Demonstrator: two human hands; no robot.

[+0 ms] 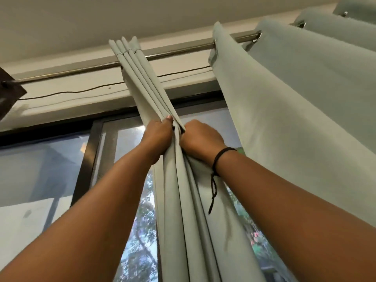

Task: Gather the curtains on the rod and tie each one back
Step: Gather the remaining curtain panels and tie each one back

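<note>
A pale green curtain [142, 78] hangs bunched into tight folds from the metal rod [179, 51] at the middle of the view. My left hand [157, 137] grips the bundle from the left, fingers curled around the folds. My right hand [200, 139] grips the same bundle from the right at the same height; a dark cord bracelet [220, 157] is on that wrist. A second pale green curtain [295, 94] hangs spread out on the rod at the right, its metal eyelets [258, 36] showing.
Behind the curtains is a dark-framed window [87, 147] with trees outside. A thin black cable [81, 90] runs along the white wall above the frame. A dark bracket [10, 92] holds the rod at the left edge. The ceiling is close above.
</note>
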